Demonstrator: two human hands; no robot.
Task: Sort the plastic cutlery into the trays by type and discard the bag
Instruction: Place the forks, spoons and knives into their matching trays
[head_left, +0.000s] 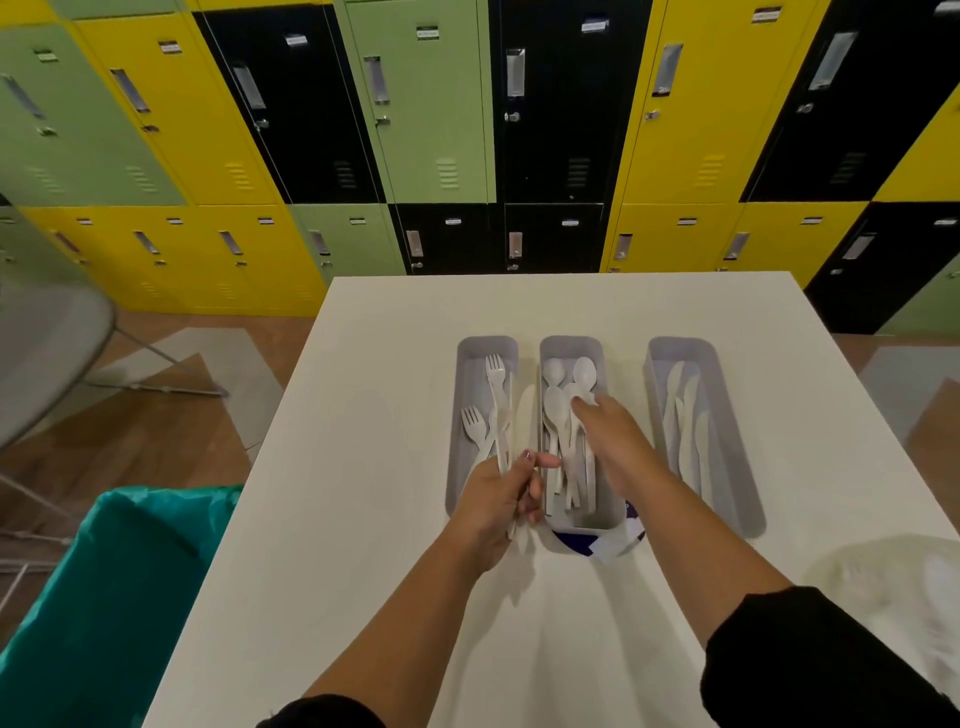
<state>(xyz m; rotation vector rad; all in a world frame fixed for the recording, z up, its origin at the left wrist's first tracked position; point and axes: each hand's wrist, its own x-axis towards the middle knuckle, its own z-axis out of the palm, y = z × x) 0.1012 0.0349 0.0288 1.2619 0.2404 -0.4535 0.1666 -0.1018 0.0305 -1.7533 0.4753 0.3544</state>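
Observation:
Three grey trays stand side by side on the white table (363, 519). The left tray (470, 348) holds forks (475, 423). Spoons (553, 410) fill the middle tray (571, 344), and knives (688, 431) lie in the right tray (680, 347). My left hand (501, 499) grips a few white pieces, a fork and a knife among them, upright over the near end of the left tray. My right hand (613, 441) reaches over the middle tray and holds a spoon (582, 395) at its fingertips. A blue and white bag (605, 543) peeks out under the middle tray's near end.
A bin with a teal liner (104, 587) stands left of the table. A blurred pale heap (904, 587) sits at the table's right edge. A grey chair (47, 353) is at far left, and coloured lockers (441, 130) line the wall behind.

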